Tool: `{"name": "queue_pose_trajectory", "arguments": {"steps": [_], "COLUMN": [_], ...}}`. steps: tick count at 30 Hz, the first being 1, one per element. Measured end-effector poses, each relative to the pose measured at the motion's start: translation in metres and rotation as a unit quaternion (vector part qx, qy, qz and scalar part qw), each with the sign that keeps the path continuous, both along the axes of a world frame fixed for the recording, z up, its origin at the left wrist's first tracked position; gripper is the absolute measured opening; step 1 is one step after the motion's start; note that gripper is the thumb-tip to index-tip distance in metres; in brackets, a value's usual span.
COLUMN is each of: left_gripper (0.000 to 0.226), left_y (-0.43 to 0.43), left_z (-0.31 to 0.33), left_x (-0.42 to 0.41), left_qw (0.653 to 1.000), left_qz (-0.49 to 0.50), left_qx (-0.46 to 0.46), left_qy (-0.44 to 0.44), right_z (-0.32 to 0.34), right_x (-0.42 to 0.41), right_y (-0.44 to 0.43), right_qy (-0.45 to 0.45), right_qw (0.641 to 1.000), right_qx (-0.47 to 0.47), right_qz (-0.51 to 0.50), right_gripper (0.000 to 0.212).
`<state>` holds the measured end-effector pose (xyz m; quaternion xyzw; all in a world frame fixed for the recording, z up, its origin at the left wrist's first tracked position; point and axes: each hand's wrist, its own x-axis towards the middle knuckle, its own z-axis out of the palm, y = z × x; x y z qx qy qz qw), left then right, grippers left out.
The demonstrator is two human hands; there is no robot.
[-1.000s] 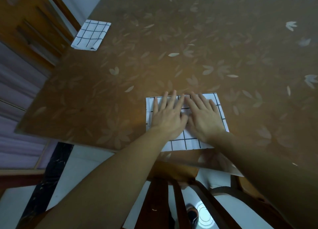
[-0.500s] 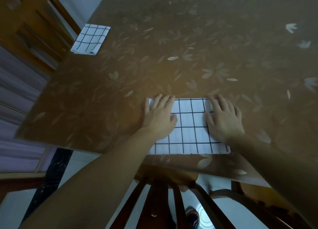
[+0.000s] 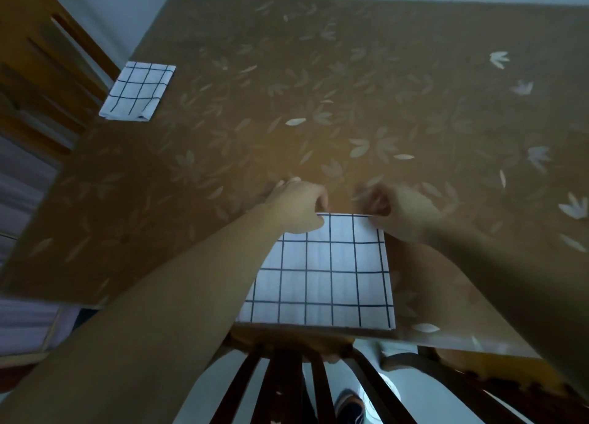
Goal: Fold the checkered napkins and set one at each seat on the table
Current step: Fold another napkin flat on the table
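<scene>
We are done pressing flat; our left hand and right hand are now pinching the napkin to fold again.

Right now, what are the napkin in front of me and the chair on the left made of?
The napkin: probably thin cloth, matte white with dark grid lines; it lies flat in stacked folded layers. The chair: probably wood, warm brown, smooth, with slots cut in its back; grain too blurred to see.
</scene>
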<state>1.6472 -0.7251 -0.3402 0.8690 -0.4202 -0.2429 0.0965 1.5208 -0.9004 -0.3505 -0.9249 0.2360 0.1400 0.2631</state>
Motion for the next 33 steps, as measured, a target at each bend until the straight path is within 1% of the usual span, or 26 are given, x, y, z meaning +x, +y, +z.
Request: {"name": "queue_pose_trajectory", "arguments": {"steps": [2, 3, 5, 6, 8, 10, 12, 13, 14, 16, 18, 19, 21, 22, 23, 24, 26, 27, 28, 29, 31, 32, 33], "left_gripper": [0.018, 0.015, 0.011, 0.008, 0.005, 0.01, 0.01, 0.018, 0.025, 0.026, 0.033, 0.039, 0.046, 0.047, 0.044, 0.039, 0.027, 0.024, 0.023, 0.025, 0.028, 0.028, 0.028], "left_y": [0.0, 0.0, 0.003, 0.005, 0.009, 0.014, 0.019, 0.023, 0.027, 0.035, 0.043, 0.048, 0.06, 0.066, 0.073, 0.079, 0.086, 0.088, 0.089, 0.09, 0.091, 0.091, 0.091], "left_z": [0.003, 0.002, 0.003, 0.006, 0.013, 0.021, 0.028, 0.031, 0.034, 0.04, 0.049, 0.055, 0.064, 0.068, 0.07, 0.074, 0.08, 0.083, 0.084, 0.085, 0.084, 0.083, 0.081], "left_x": [-0.002, -0.002, -0.002, -0.002, 0.0, 0.001, 0.002, 0.003, 0.003, 0.002, 0.0, -0.003, -0.007, -0.009, -0.01, -0.012, -0.017, -0.02, -0.023, -0.026, -0.03, -0.032, -0.033], "left_qw": [0.999, 0.999, 0.998, 0.995, 0.989, 0.981, 0.973, 0.971, 0.971, 0.966, 0.955, 0.947, 0.92, 0.897, 0.868, 0.831, 0.758, 0.734, 0.721, 0.716, 0.72, 0.724, 0.726], "left_qz": [0.016, 0.018, 0.021, 0.031, 0.051, 0.06, 0.072, 0.074, 0.074, 0.081, 0.119, 0.143, 0.202, 0.239, 0.277, 0.304, 0.339, 0.352, 0.364, 0.367, 0.375, 0.389, 0.409], "left_qx": [0.015, 0.017, 0.003, -0.009, -0.03, -0.041, -0.034, -0.017, 0.004, 0.002, -0.043, -0.069, -0.141, -0.184, -0.233, -0.281, -0.355, -0.372, -0.38, -0.384, -0.386, -0.385, -0.385], "left_qy": [0.024, 0.035, 0.066, 0.09, 0.137, 0.18, 0.218, 0.226, 0.229, 0.244, 0.269, 0.28, 0.306, 0.322, 0.342, 0.372, 0.43, 0.445, 0.45, 0.453, 0.438, 0.419, 0.398], "right_z": [0.0, 0.001, 0.006, 0.008, 0.012, 0.017, 0.024, 0.027, 0.032, 0.039, 0.045, 0.047, 0.049, 0.05, 0.05, 0.052, 0.054, 0.056, 0.061, 0.064, 0.07, 0.071, 0.067], "right_x": [0.0, 0.001, 0.002, 0.003, 0.003, 0.002, 0.002, 0.0, -0.002, -0.005, -0.011, -0.016, -0.027, -0.033, -0.039, -0.044, -0.049, -0.051, -0.051, -0.05, -0.045, -0.043, -0.04], "right_y": [0.001, 0.003, 0.006, 0.008, 0.007, 0.007, 0.009, 0.009, 0.011, 0.013, 0.011, 0.01, 0.005, 0.004, 0.002, 0.001, 0.004, 0.008, 0.016, 0.025, 0.043, 0.05, 0.053], "right_qy": [0.031, 0.043, 0.057, 0.05, 0.035, 0.006, -0.068, -0.1, -0.122, -0.146, -0.137, -0.125, -0.117, -0.122, -0.122, -0.115, -0.092, -0.081, -0.072, -0.066, -0.068, -0.08, -0.103], "right_qw": [0.998, 0.996, 0.994, 0.996, 0.996, 0.996, 0.988, 0.98, 0.968, 0.926, 0.891, 0.882, 0.856, 0.834, 0.812, 0.792, 0.773, 0.772, 0.778, 0.788, 0.794, 0.793, 0.793], "right_qx": [-0.053, -0.069, -0.068, -0.047, 0.004, 0.067, 0.139, 0.169, 0.21, 0.325, 0.402, 0.425, 0.472, 0.507, 0.541, 0.569, 0.605, 0.614, 0.61, 0.6, 0.59, 0.582, 0.568], "right_qz": [0.031, 0.043, 0.06, 0.065, 0.08, 0.065, 0.001, -0.033, -0.067, -0.127, -0.159, -0.161, -0.174, -0.181, -0.183, -0.189, -0.167, -0.145, -0.131, -0.12, -0.132, -0.158, -0.193], "right_gripper": [0.037, 0.039, 0.041, 0.037, 0.019, 0.022, 0.022, 0.02, 0.02, 0.027, 0.04, 0.051, 0.069, 0.071, 0.073, 0.08, 0.095, 0.095, 0.086, 0.068, 0.026, 0.012, 0.008]}}
